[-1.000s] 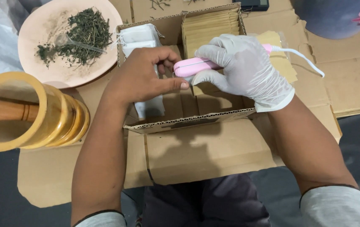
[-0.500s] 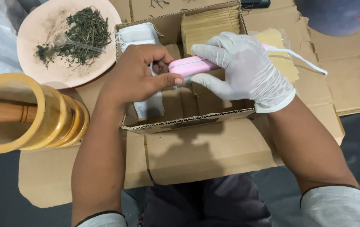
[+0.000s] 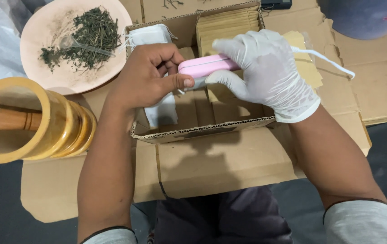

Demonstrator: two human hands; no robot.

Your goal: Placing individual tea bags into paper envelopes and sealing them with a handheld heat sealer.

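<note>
Over the open cardboard box [image 3: 202, 131], the gloved right hand [image 3: 266, 72] clamps a pink handheld sealer [image 3: 205, 66] while the bare left hand [image 3: 150, 74] pinches a white filter bag [image 3: 162, 110] at its tip. Beside them sit a wooden mortar [image 3: 44, 122] and a plate of dried herbs [image 3: 44, 27].

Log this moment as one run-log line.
left hand: bare, pinching white pouch | right hand: gloved, gripping pink device | over cardboard box | mortar left
</note>
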